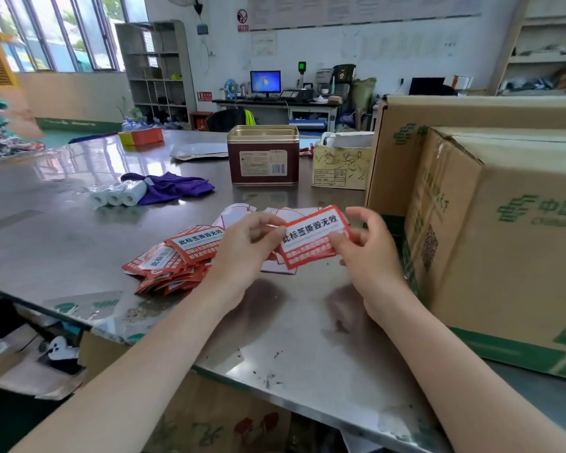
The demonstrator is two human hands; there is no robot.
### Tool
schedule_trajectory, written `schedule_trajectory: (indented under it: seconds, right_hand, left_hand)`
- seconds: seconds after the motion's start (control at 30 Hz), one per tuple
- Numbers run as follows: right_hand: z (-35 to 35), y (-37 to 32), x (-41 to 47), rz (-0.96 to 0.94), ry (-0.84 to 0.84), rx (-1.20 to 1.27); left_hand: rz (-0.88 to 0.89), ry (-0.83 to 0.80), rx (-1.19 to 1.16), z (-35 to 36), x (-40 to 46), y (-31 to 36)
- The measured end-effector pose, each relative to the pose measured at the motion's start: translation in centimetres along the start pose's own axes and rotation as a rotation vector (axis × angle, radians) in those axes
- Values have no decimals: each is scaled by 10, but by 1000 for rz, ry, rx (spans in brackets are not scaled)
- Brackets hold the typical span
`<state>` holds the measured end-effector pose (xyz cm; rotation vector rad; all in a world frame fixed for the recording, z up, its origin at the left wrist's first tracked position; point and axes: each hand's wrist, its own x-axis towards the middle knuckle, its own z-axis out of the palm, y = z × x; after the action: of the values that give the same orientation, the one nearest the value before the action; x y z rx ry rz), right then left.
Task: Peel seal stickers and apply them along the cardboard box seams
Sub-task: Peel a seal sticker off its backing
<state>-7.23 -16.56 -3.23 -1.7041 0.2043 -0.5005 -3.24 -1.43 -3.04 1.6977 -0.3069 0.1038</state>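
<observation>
Counter, steel and reflective, fills the middle of the frame. Left of centre: three white paper rolls lying side by side, a purple cloth just beside them. Lower, centre-left: a loose heap of red seal stickers with white bands and black print, fanned on the counter. Left hand above the heap's right edge, thumb and forefinger pinching the left end of a single seal sticker. That sticker is held flat, just above the counter at centre frame, face up, tilted up toward the right. Right hand pinches its right end, thumb on the lower edge, fingers curled behind. White backing sheets lie on the counter beneath and beyond the held sticker. Upper centre: an open dark-red tin with a barcode label; just right of it a small scribbled carton. Right side: a cardboard box with green print, standing on the counter near the right hand; a second, larger box behind it, touching.
</observation>
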Motion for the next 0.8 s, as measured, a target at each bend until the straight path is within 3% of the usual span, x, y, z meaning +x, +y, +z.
schedule_trajectory:
  seconds: [0.27, 0.8]
  right_hand:
    - [-6, 0, 4, -39, 156, 18]
    - [-9, 2, 6, -14, 171, -38]
  left_hand:
    - [-50, -194, -69, 2, -7, 4]
    - [-47, -235, -169, 1, -7, 3]
